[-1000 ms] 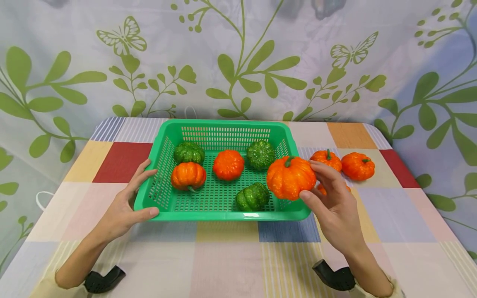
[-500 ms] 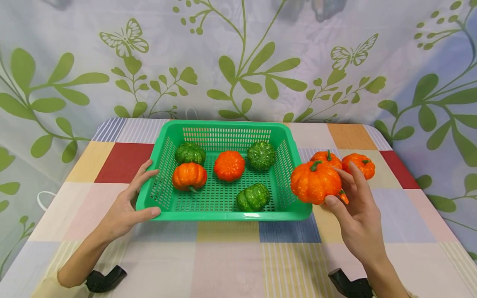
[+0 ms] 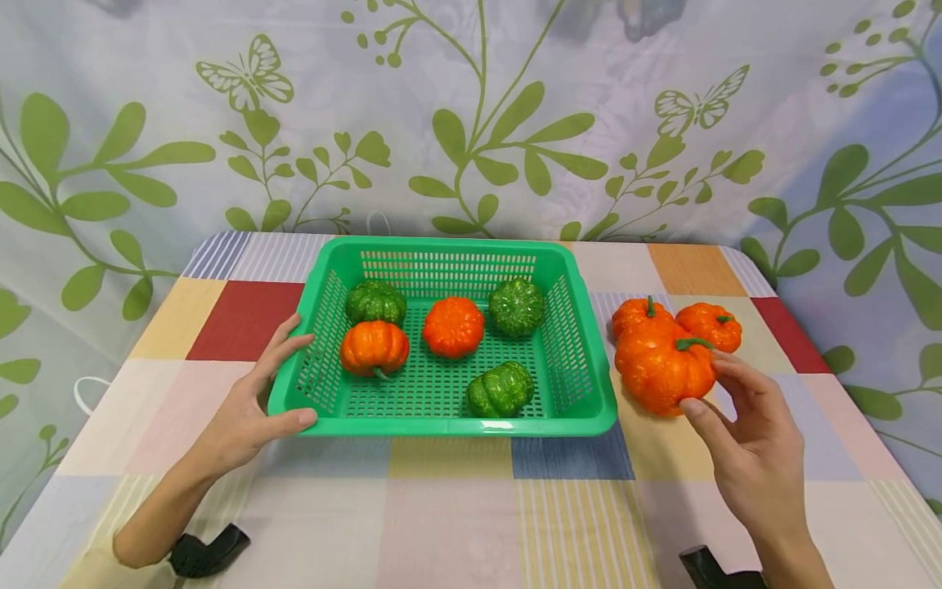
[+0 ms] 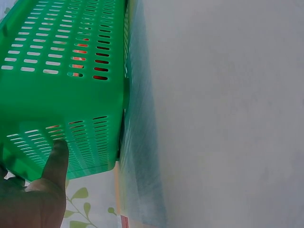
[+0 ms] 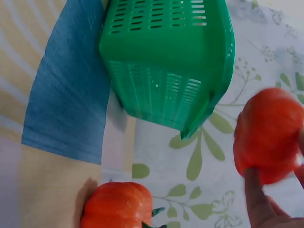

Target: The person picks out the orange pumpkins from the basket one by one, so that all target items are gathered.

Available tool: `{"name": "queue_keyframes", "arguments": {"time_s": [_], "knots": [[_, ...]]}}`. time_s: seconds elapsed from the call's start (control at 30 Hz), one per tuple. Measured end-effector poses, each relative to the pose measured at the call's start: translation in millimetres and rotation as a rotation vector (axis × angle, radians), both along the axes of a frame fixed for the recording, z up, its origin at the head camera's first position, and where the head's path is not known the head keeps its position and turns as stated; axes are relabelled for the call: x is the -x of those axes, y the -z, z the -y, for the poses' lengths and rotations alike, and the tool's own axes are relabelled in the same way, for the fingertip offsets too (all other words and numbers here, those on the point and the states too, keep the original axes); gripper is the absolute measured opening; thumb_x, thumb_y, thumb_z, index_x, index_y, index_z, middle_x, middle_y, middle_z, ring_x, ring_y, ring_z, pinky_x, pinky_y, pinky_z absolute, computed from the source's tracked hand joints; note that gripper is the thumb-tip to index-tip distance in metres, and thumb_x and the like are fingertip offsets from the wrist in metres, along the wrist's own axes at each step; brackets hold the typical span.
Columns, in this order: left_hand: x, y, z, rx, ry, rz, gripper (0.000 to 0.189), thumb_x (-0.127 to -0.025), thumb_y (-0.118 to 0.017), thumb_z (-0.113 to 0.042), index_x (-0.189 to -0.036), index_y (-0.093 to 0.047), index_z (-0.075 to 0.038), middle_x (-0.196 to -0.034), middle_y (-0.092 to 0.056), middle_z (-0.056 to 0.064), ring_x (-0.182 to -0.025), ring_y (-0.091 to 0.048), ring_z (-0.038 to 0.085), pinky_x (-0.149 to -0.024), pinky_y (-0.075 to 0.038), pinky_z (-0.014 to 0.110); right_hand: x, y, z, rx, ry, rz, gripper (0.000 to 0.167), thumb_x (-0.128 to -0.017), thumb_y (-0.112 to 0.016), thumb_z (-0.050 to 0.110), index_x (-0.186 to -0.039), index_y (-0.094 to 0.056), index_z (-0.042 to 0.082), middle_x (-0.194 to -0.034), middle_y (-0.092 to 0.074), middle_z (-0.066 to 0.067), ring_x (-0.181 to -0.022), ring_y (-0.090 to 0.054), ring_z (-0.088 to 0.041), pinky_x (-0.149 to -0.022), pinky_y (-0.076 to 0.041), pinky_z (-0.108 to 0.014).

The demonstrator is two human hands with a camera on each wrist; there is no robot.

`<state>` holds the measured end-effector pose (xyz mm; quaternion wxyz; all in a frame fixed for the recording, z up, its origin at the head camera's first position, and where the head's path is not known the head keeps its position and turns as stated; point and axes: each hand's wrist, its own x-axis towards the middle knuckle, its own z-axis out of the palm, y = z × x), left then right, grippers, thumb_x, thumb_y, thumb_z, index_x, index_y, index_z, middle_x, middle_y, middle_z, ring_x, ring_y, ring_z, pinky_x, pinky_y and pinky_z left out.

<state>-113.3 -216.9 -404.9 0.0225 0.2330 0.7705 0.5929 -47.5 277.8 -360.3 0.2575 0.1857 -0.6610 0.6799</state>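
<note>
My right hand (image 3: 765, 442) pinches an orange mini pumpkin (image 3: 666, 372) between thumb and fingers, to the right of the green basket (image 3: 441, 427). In the right wrist view this pumpkin (image 5: 268, 135) appears raised and slightly blurred, with another orange pumpkin (image 5: 118, 206) on the table. My left hand (image 3: 239, 413) holds the basket at its left end, fingers over the left rim and thumb at the front corner. The left wrist view shows a finger (image 4: 58, 156) against the slotted wall. Inside the basket lie two orange pumpkins (image 3: 452, 327) and three green ones (image 3: 500, 390).
Behind the held pumpkin, an orange pumpkin (image 3: 636, 315) and another (image 3: 710, 327) sit on the patchwork tablecloth (image 3: 449, 515). A leaf-patterned curtain (image 3: 412, 123) hangs close behind the table's back edge. A white cord loop (image 3: 84, 393) shows at the left edge.
My right hand has carried the orange pumpkin from over the basket's right end, rightward and down toward the pumpkins on the table. The left hand stays at the basket.
</note>
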Motion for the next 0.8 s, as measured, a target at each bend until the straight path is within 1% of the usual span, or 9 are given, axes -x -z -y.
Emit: {"name": "queue_keyframes", "arguments": {"time_s": [0.03,0.13,0.23,0.27,0.37,0.47,0.53,0.63,0.8], "knots": [[0.3,-0.4,0.1,0.002,0.004,0.002,0.079,-0.081,-0.065,0.009,-0.152,-0.032,-0.004,-0.165,-0.005,0.001,-0.140,-0.021,0.015,-0.098,-0.037,0.013,0.0,0.7,0,-0.018,0.028,0.019,0.049,-0.081,-0.055,-0.030,-0.128,-0.043,-0.024,-0.130,-0.052,-0.022,-0.125,-0.048,-0.028,-0.090,-0.049,-0.023],[1.5,-2.0,1.3,0.007,0.019,0.005,0.079,-0.081,-0.065,0.010,-0.152,-0.031,-0.002,-0.165,-0.004,0.001,-0.139,-0.022,0.014,-0.097,-0.038,0.013,1.3,1.6,2,-0.094,0.133,0.141,0.047,-0.083,-0.057,-0.027,-0.128,-0.048,-0.017,-0.127,-0.057,-0.016,-0.119,-0.054,-0.023,-0.087,-0.050,-0.020],[2.1,-3.1,2.3,0.007,0.031,0.014,0.079,-0.082,-0.065,0.011,-0.152,-0.031,-0.001,-0.165,-0.003,0.001,-0.138,-0.023,0.013,-0.096,-0.039,0.013,3.1,1.7,7,-0.261,0.210,0.279,0.051,-0.086,-0.060,-0.020,-0.134,-0.050,-0.008,-0.128,-0.058,-0.006,-0.117,-0.055,-0.015,-0.086,-0.048,-0.016],[2.0,-3.0,2.5,0.010,0.034,0.014,0.079,-0.082,-0.065,0.011,-0.152,-0.031,-0.001,-0.165,-0.003,0.001,-0.139,-0.022,0.013,-0.096,-0.038,0.013,3.7,1.5,8,-0.289,0.219,0.302,0.051,-0.086,-0.061,-0.019,-0.134,-0.051,-0.007,-0.128,-0.058,-0.006,-0.117,-0.055,-0.014,-0.087,-0.048,-0.016],[0.8,-2.2,2.7,0.016,0.032,0.012,0.079,-0.081,-0.065,0.011,-0.152,-0.031,-0.002,-0.165,-0.003,0.001,-0.141,-0.019,0.013,-0.098,-0.035,0.013,4.2,0.8,10,-0.374,0.246,0.312,0.049,-0.086,-0.064,-0.016,-0.133,-0.052,-0.008,-0.126,-0.058,-0.007,-0.117,-0.054,-0.014,-0.088,-0.047,-0.015],[-0.1,-1.8,2.8,0.026,0.017,0.008,0.080,-0.081,-0.066,0.009,-0.152,-0.032,-0.004,-0.165,-0.004,0.000,-0.142,-0.017,0.015,-0.099,-0.034,0.013,4.0,0.0,9,-0.364,0.253,0.323,0.049,-0.085,-0.066,-0.016,-0.131,-0.054,-0.008,-0.122,-0.059,-0.008,-0.114,-0.055,-0.015,-0.088,-0.048,-0.016],[0.0,-1.9,2.8,0.032,0.009,0.010,0.080,-0.081,-0.066,0.009,-0.153,-0.032,-0.006,-0.165,-0.004,-0.001,-0.142,-0.019,0.016,-0.099,-0.034,0.013,3.1,0.8,8,-0.350,0.253,0.339,0.049,-0.084,-0.067,-0.015,-0.131,-0.055,-0.007,-0.121,-0.060,-0.007,-0.113,-0.055,-0.014,-0.087,-0.048,-0.016],[0.3,-2.1,2.4,0.042,0.002,0.014,0.080,-0.082,-0.066,0.007,-0.153,-0.032,-0.007,-0.165,-0.004,-0.002,-0.141,-0.020,0.015,-0.098,-0.036,0.013,1.3,3.3,6,-0.316,0.230,0.346,0.048,-0.084,-0.066,-0.016,-0.130,-0.055,-0.009,-0.119,-0.061,-0.005,-0.111,-0.056,-0.016,-0.087,-0.049,-0.017],[0.2,-1.9,2.2,0.039,-0.001,0.015,0.080,-0.082,-0.066,0.007,-0.153,-0.032,-0.007,-0.165,-0.004,-0.002,-0.139,-0.022,0.014,-0.097,-0.038,0.013,0.1,4.0,3,-0.271,0.205,0.319,0.045,-0.084,-0.065,-0.018,-0.127,-0.054,-0.012,-0.117,-0.060,-0.007,-0.111,-0.055,-0.017,-0.090,-0.048,-0.017]]}}
